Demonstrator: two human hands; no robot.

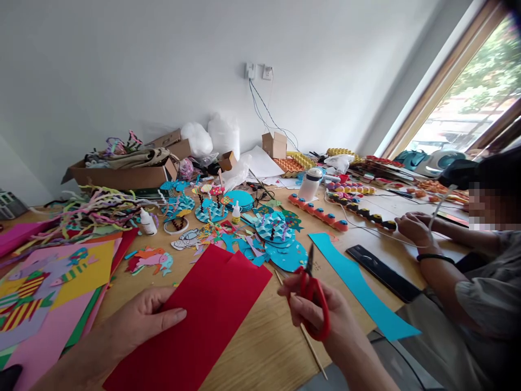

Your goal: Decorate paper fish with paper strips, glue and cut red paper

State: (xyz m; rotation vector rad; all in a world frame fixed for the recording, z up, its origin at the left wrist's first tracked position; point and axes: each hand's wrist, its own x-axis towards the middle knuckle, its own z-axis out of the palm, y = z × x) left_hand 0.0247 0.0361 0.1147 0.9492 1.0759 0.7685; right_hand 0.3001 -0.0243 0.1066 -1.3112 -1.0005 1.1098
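Note:
A sheet of red paper (211, 320) is pinched between the thumb and fingers of my left hand (150, 317), which grips its left edge. Small cuts or notches show along the sheet's far edge. My right hand (321, 315) holds red-handled scissors (315, 304), its fingers around the handles. The dark blades point away from me and look closed, a little to the right of the paper and apart from it. Beneath my right hand a thin wooden stick (313, 353) lies on the wooden table (252, 353).
Blue paper (358, 282) and a black phone (382, 271) lie right. Behind the red sheet are blue paper crafts (274, 228) and glue bottles (148, 222). Coloured sheets (40, 347) lie left. A person (480, 288) sits at right, hands over the table.

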